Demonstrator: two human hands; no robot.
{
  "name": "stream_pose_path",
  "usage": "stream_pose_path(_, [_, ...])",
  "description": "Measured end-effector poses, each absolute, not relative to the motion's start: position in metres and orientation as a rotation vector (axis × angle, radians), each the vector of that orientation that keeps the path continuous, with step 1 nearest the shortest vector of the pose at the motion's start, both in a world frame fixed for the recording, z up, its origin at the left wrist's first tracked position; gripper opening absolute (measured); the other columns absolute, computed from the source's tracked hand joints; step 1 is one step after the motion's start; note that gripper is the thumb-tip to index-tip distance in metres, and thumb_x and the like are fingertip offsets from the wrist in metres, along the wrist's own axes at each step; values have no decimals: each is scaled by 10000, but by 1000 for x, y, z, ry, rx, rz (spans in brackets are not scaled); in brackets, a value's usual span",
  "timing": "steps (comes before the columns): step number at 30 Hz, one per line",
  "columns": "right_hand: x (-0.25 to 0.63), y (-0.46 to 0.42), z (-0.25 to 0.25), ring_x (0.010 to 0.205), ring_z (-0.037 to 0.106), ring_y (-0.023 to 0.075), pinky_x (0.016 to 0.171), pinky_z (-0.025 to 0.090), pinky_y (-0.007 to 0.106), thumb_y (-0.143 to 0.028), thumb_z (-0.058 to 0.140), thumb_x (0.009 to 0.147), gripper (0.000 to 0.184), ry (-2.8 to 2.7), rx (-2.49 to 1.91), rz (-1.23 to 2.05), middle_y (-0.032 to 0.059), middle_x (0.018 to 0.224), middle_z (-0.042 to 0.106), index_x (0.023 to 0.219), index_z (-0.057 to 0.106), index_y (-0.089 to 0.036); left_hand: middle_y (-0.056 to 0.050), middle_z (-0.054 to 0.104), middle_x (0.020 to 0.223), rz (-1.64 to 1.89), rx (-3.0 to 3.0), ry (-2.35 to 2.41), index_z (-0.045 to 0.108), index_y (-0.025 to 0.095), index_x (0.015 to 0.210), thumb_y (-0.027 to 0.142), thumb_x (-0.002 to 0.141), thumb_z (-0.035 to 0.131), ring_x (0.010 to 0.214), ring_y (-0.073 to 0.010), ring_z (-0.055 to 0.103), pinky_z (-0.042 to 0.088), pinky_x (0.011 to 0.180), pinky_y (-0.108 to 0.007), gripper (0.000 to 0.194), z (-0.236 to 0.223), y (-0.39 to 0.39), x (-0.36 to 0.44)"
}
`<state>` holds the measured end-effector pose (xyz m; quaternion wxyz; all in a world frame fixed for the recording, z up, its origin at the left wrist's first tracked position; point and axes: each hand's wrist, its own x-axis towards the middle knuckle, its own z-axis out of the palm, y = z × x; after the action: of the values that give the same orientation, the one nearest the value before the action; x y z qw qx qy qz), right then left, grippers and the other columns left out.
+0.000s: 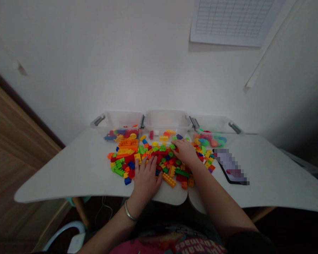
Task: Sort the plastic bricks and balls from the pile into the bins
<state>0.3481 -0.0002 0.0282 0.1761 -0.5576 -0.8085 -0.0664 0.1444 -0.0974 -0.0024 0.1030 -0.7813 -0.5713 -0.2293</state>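
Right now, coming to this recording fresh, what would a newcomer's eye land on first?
Most likely the heap of bright toy bricks in the middle of the white tabletop, with the left hand at its near side and the right hand farther back, toward its right. Next, perhaps, the three clear bins in a row behind it, and the phone lying to its right.
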Motion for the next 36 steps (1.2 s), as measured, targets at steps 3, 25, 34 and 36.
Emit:
stream_pose_path(3, [347, -1, 31, 1075, 579, 249, 972, 417, 356, -213, 578, 848, 254, -2266, -1607, -192, 87, 1127, 705, 1078, 686, -190, -143, 588, 1379, -681, -2303, -1689, 510, 122, 1401, 399, 905, 506, 1313, -371, 479, 237, 1151, -642, 568, -3, -97, 144])
stream_pose_path(25, [350, -20, 36, 1012, 619, 267, 903, 480, 385, -233, 635, 810, 208, -2092, -1582, -151, 95, 1041, 713, 1012, 673, -194, -142, 586, 1382, -681, -2304, -1696, 516, 132, 1398, 400, 909, 500, 1315, -368, 478, 212, 1163, -637, 558, -1, -98, 145])
stream_pose_path(34, [372, -7, 58, 897, 609, 234, 813, 497, 375, -356, 608, 813, 279, -1584, -1329, -87, 95, 969, 679, 1027, 645, -182, -130, 593, 1377, -690, -2306, -1695, 509, 131, 1403, 398, 904, 501, 1301, -375, 487, 216, 1158, -637, 566, -2, -98, 144])
stream_pose_path(36, [377, 0, 67, 868, 603, 222, 766, 499, 357, -397, 596, 816, 332, -1452, -1299, -70, 89, 954, 666, 1066, 636, -182, -129, 589, 1382, -693, -2310, -1698, 505, 128, 1406, 399, 907, 494, 1304, -374, 485, 215, 1157, -639, 568, -3, -97, 144])
